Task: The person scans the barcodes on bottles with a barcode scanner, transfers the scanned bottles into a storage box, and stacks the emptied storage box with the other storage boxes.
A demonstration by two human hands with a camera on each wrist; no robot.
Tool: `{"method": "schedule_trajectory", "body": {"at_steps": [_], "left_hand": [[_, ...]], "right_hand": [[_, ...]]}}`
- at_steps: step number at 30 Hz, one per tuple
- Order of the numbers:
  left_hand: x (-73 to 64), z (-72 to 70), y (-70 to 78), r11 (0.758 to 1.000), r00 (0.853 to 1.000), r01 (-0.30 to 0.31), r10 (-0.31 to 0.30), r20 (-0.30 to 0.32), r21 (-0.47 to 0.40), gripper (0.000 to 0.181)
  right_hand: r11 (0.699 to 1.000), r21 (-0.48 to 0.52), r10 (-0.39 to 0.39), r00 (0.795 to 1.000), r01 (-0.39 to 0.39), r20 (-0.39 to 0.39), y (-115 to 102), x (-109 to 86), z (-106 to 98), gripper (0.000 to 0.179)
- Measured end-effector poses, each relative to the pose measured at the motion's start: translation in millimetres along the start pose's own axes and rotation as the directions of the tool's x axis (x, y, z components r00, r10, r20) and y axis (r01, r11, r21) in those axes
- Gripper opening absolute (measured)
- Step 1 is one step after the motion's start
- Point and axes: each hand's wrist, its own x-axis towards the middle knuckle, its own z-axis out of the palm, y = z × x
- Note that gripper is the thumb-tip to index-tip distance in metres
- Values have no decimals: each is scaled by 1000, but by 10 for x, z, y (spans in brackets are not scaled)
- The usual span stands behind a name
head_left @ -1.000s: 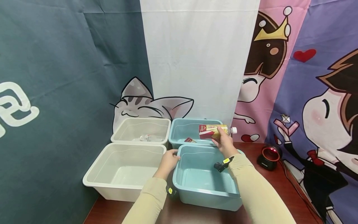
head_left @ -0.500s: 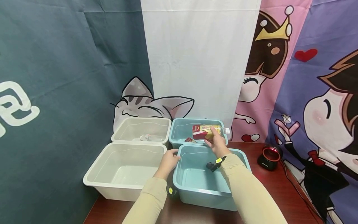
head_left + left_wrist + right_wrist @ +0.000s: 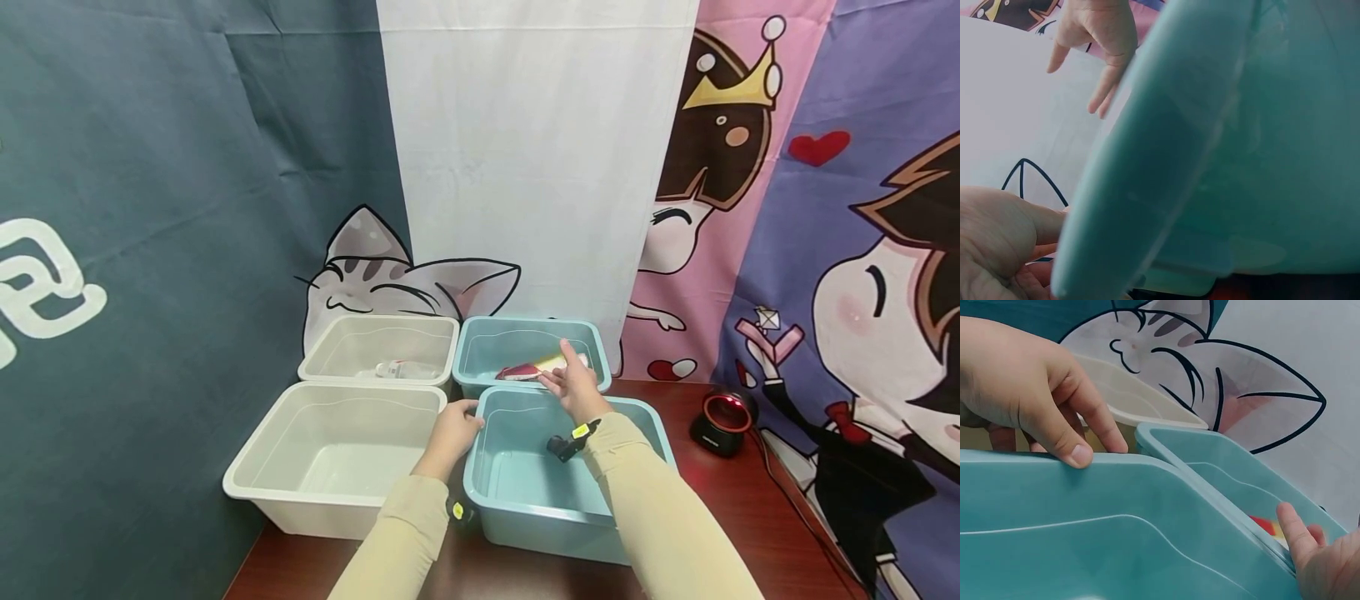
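My right hand (image 3: 576, 392) is over the near rim of the back blue bin (image 3: 480, 340), fingers spread and loose, holding nothing. Below its fingers, a drink bottle (image 3: 536, 367) with a red and yellow label lies in that bin, partly covered by the hand. My left hand (image 3: 452, 429) grips the left rim of the front blue bin (image 3: 525, 479) near its far corner. In the right wrist view the left thumb (image 3: 1077, 453) lies over this rim, with the other fingers outside it. The left wrist view shows the same rim up close, the right hand (image 3: 1102, 37) beyond.
Two off-white bins stand to the left: the front one (image 3: 337, 458) and a back one (image 3: 348, 343), where a clear plastic bottle (image 3: 405, 369) lies. A black scanner (image 3: 723, 421) with a red glow and a cable sits right on the wooden table (image 3: 738, 508). Printed cloth hangs behind.
My right hand moved left over the back blue bin and let go of the drink bottle, which now lies inside. My left hand stayed on the rim.
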Motion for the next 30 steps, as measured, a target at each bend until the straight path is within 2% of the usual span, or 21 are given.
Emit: {"method": "schedule_trajectory", "body": {"at_steps": [11, 17, 23, 30], "left_hand": [[-19, -13, -2, 1000, 1000, 5, -5, 4, 2, 41], [-12, -14, -7, 1000, 1000, -7, 7, -9, 15, 40], [-11, -3, -1, 1000, 1000, 5, -5, -4, 11, 40], [-19, -1, 22, 1000, 1000, 5, -5, -7, 2, 40]], "right_hand": [[1000, -6, 14, 1000, -14, 5, 13, -17, -65, 88], [1000, -28, 6, 999, -5, 32, -20, -9, -140, 79], [998, -58, 24, 1000, -23, 13, -57, -35, -208, 87], [994, -104, 27, 999, -24, 30, -154, -49, -289, 96]]}}
